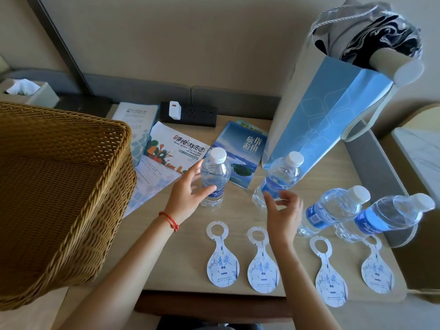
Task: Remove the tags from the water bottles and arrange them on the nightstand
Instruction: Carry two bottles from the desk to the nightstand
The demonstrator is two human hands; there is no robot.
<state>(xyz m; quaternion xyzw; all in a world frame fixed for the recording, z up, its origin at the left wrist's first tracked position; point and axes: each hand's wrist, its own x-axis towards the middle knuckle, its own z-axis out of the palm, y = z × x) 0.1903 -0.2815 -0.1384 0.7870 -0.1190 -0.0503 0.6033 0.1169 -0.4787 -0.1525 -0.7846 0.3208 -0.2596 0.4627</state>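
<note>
Several clear water bottles with white caps and blue labels stand on the beige nightstand [238, 210]. My left hand [188, 194] grips the leftmost bottle [215, 172], thumb in front and fingers round its left side. My right hand [283, 210] hovers in front of the second bottle [283, 172], its fingers loosely curled and holding nothing. Two more bottles [333, 208] [390, 215] stand at the right. None has a tag on its neck. Several white paddle-shaped tags [222, 258] [262, 265] [329, 277] [377, 270] lie flat in a row along the front edge.
A large wicker basket [59, 198] fills the left. Brochures [176, 148] [240, 153] lie behind the bottles, with a black power strip [190, 114] and a white charger beyond them. A blue paper bag [333, 115] stands at the back right. A tissue box [28, 91] sits far left.
</note>
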